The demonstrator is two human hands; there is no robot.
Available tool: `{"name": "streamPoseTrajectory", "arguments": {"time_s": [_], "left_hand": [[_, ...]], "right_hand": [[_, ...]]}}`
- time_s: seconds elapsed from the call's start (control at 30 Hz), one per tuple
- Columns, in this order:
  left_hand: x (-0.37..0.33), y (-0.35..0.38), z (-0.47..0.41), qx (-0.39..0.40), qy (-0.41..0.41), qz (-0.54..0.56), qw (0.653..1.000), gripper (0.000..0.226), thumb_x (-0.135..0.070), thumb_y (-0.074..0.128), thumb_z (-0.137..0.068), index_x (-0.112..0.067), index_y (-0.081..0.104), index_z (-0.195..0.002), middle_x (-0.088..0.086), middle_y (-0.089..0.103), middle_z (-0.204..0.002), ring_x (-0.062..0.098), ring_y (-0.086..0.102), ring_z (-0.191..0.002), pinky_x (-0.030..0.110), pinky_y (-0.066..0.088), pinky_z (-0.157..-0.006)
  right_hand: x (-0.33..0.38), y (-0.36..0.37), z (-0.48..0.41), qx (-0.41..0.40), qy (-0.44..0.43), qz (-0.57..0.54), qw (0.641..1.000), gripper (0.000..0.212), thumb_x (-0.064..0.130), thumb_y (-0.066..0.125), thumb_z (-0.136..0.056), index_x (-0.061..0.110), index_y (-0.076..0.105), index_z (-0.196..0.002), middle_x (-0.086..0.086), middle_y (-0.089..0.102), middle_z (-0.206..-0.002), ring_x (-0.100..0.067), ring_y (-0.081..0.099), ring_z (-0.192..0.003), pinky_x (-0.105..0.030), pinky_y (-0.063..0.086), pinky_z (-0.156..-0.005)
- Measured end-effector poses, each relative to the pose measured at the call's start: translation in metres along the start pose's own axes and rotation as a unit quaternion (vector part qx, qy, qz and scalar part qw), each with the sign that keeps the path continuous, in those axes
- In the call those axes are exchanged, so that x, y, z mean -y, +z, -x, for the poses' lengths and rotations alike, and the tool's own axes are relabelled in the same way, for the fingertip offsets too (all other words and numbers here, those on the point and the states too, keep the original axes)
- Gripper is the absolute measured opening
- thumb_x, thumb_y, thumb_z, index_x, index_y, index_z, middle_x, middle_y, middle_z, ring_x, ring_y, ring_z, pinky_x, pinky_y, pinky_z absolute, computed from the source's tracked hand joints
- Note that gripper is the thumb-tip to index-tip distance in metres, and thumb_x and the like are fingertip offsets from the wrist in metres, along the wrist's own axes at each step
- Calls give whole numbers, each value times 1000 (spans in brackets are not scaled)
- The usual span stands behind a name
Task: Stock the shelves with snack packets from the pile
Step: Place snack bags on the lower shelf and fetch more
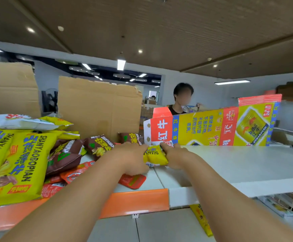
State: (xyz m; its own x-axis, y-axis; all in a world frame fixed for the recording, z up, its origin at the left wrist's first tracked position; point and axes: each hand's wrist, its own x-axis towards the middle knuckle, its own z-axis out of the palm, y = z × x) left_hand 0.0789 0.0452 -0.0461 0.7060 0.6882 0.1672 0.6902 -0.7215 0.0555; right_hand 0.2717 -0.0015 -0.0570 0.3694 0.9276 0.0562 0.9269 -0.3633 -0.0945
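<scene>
Yellow snack packet (155, 155) gripped between left hand (131, 158), right hand (174, 154)

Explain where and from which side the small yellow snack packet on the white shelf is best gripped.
Probably by its two short ends, one hand from each side, as the left hand and right hand grip it now. The small yellow snack packet lies on the white shelf, puffy in the middle; the Red Bull carton stands close behind.
</scene>
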Motion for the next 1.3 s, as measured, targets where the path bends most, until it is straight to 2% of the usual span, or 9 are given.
{"name": "streamPoseTrajectory", "arguments": {"time_s": [0.1, 0.3, 0.43, 0.6, 0.7, 0.93, 1.07, 1.17, 1.3], "left_hand": [[-5, 4, 1, 2, -19, -44, 999, 62, -44, 55, -85, -37, 37, -144, 5, 54, -138, 32, 48, -127, 49, 44, -99], [-44, -2, 11, -160, -11, -25, 987, 49, -43, 54, -85, -39, 48, -133, -4, 64, -120, 29, 57, -116, 40, 50, -86], [-99, -13, 9, -213, 4, 59, 975, 49, -45, 56, -74, -43, 55, -123, -6, 70, -102, 26, 65, -97, 35, 51, -72], [-197, -19, -1, -222, 52, 117, 967, 50, -49, 59, -76, -45, 57, -125, -11, 70, -106, 22, 64, -97, 33, 52, -74], [-264, -12, -11, -218, 92, 133, 962, 52, -51, 64, -78, -46, 57, -130, -13, 70, -110, 19, 64, -99, 31, 50, -74], [-410, 33, -14, -119, 183, 215, 952, 34, -45, 64, -71, -40, 63, -105, -13, 69, -87, 12, 64, -81, 35, 56, -72], [-466, 77, -16, -59, 199, 230, 951, 39, -44, 63, -66, -44, 63, -105, -16, 70, -84, 8, 67, -75, 30, 56, -67], [-490, 111, -18, -14, 202, 242, 949, 26, -43, 64, -70, -47, 62, -96, -18, 69, -75, 4, 67, -66, 24, 51, -58], [-502, 157, -27, 23, 173, 249, 953, 34, -36, 66, -73, -65, 56, -86, -15, 69, -75, 5, 65, -69, 24, 48, -59]], "right_hand": [[-5, 3, 1, -16, 6, -23, 1000, 68, 32, 48, -99, 41, 15, -157, -14, 25, -155, -42, 36, -136, -49, 36, -111], [-52, -8, 25, -92, -20, -85, 992, 45, 33, 46, -98, 29, 47, -143, -12, 55, -137, -36, 56, -119, -39, 48, -96], [-123, -35, 58, -142, 0, -165, 976, 48, 27, 50, -97, 26, 48, -145, -14, 56, -138, -35, 57, -117, -37, 50, -89], [-224, -59, 117, -197, 42, -212, 956, 65, 24, 57, -92, 33, 39, -154, -9, 43, -154, -34, 49, -132, -43, 47, -102], [-286, -62, 159, -222, 56, -197, 953, 62, 24, 52, -93, 34, 40, -153, -8, 46, -152, -33, 52, -128, -41, 49, -99], [-425, -52, 265, -229, 138, -182, 946, 60, 24, 53, -90, 36, 45, -149, -8, 51, -145, -30, 55, -124, -38, 49, -98], [-488, -28, 307, -217, 174, -180, 944, 58, 22, 52, -95, 34, 43, -151, -10, 48, -145, -30, 58, -117, -36, 50, -89], [-522, -1, 322, -186, 196, -171, 947, 58, 25, 53, -97, 33, 40, -153, -9, 43, -150, -26, 56, -119, -31, 48, -84], [-546, 41, 323, -143, 206, -189, 949, 59, 19, 53, -94, 32, 44, -150, -6, 51, -145, -18, 65, -88, -26, 47, -61]]}}
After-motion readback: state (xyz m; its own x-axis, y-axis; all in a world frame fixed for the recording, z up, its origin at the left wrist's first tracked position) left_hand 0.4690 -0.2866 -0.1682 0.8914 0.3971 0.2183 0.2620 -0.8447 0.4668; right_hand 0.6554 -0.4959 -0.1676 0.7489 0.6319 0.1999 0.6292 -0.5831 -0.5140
